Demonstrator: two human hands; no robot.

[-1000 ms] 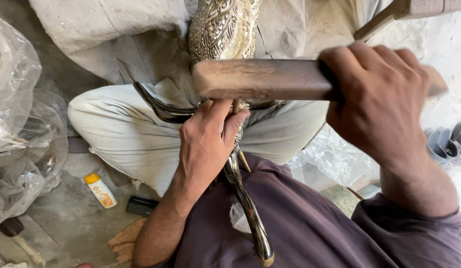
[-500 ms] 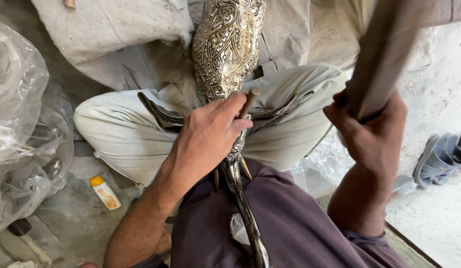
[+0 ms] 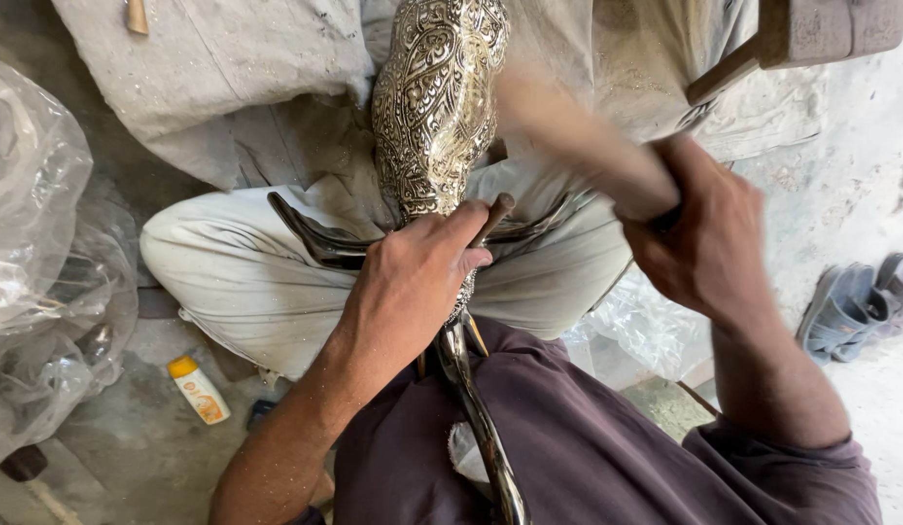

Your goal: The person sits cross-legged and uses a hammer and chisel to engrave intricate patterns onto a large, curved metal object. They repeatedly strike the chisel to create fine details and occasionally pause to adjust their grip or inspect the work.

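My left hand (image 3: 413,282) grips a small metal punch (image 3: 494,216) and presses it against an ornate engraved brass piece (image 3: 434,107) that stands upright between my legs. Dark curved metal horns (image 3: 311,238) spread out from the piece's base, and a shiny curved metal bar (image 3: 476,418) runs down from it across my lap. My right hand (image 3: 704,243) holds a wooden mallet (image 3: 583,146), blurred with motion, angled down toward the punch from the right.
Another person in pale trousers (image 3: 218,267) sits cross-legged facing me, holding the piece. Crumpled clear plastic (image 3: 34,292) lies at the left. A small white bottle with a yellow cap (image 3: 199,389) is on the floor. Blue sandals (image 3: 860,301) rest at the right.
The mallet went from level above the left hand, up to the right, and now swings down toward the punch. The left hand stayed on the brass piece.
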